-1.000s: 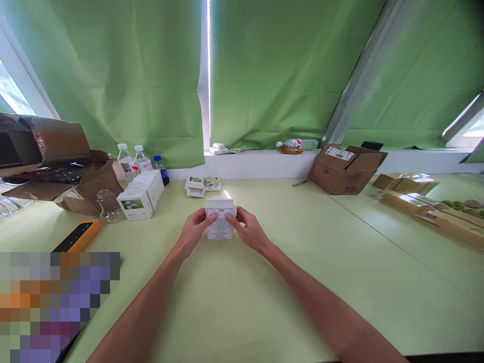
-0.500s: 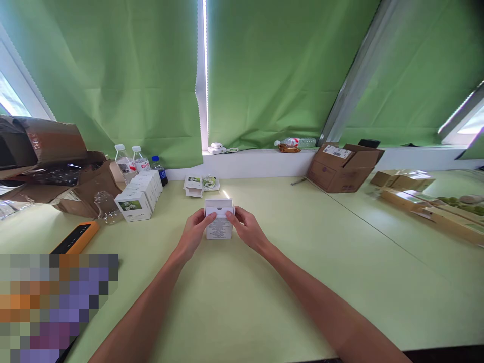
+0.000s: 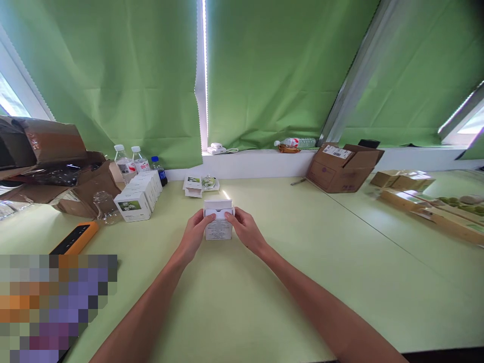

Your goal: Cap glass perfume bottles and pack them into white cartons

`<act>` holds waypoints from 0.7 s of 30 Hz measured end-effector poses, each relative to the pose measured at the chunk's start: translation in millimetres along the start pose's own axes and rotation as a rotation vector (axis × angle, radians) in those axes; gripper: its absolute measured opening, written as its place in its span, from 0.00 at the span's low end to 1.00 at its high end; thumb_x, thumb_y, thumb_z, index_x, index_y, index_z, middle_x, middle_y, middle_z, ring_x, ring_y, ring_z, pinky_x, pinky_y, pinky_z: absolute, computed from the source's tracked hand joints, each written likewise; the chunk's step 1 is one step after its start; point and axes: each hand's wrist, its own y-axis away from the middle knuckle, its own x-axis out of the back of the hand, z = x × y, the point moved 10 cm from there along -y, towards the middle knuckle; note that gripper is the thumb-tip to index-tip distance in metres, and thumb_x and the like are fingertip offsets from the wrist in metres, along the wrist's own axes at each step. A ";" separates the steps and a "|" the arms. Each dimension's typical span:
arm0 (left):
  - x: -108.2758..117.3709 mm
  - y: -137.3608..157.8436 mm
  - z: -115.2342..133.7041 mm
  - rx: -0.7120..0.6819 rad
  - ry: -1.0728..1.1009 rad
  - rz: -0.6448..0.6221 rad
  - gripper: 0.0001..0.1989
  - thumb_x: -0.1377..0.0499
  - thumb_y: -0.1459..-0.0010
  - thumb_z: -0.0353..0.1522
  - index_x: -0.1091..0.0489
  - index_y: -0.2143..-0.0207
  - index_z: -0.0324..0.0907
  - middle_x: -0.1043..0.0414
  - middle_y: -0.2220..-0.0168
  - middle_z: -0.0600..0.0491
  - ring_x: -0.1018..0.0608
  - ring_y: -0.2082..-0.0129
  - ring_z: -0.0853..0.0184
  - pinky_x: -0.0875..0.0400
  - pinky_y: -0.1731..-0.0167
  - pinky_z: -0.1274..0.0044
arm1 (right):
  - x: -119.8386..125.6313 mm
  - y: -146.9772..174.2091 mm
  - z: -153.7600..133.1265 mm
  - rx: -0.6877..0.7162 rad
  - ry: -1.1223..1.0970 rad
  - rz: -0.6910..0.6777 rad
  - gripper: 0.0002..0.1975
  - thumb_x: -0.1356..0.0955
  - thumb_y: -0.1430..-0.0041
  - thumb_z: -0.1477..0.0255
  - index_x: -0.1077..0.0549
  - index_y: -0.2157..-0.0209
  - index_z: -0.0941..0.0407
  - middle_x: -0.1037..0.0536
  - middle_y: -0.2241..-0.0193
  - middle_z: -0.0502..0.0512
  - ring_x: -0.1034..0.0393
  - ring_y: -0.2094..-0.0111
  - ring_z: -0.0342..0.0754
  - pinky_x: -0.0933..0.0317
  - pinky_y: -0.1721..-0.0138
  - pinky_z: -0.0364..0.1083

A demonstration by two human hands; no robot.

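Observation:
A small white carton stands upright on the table in front of me, its printed side facing me and its top flap raised. From the left, my left hand grips it, the thumb near the upper edge. My right hand holds the opposite side, thumb also at the upper edge. The fingers behind the carton are hidden. Farther back lie another white carton with an open end and a clear-wrapped item beside it.
At the left, a row of white cartons stands near several bottles, a clear plastic piece and an orange-black device. An opened cardboard box is behind them. A brown box and wooden trays occupy the right side.
Both thumbs have shifted very slightly at the carton's upper edge. The carton stays in the same place between my hands.

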 end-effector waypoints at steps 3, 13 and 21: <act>1.2 -0.2 -1.5 -0.008 0.008 0.021 0.19 0.42 0.47 0.43 0.28 0.56 0.41 0.25 0.58 0.50 0.26 0.61 0.63 0.34 0.61 0.74 | -0.4 -0.7 1.2 -0.002 -0.011 0.000 0.15 0.37 0.41 0.57 0.31 0.66 0.55 0.26 0.69 0.52 0.31 0.67 0.48 0.36 0.69 0.45; 0.0 2.4 -5.1 0.062 0.054 0.068 0.17 0.41 0.48 0.42 0.29 0.58 0.42 0.25 0.60 0.52 0.27 0.62 0.64 0.35 0.63 0.76 | 0.3 0.1 -0.9 -0.011 -0.040 0.019 0.13 0.37 0.42 0.60 0.30 0.68 0.55 0.26 0.69 0.52 0.32 0.67 0.48 0.38 0.69 0.45; -0.7 5.4 -6.8 0.100 0.080 0.107 0.15 0.42 0.49 0.40 0.28 0.60 0.42 0.27 0.64 0.54 0.29 0.65 0.66 0.37 0.65 0.77 | 0.4 0.7 2.3 -0.086 -0.088 0.059 0.11 0.37 0.43 0.62 0.34 0.73 0.56 0.31 0.74 0.49 0.39 0.72 0.44 0.45 0.71 0.43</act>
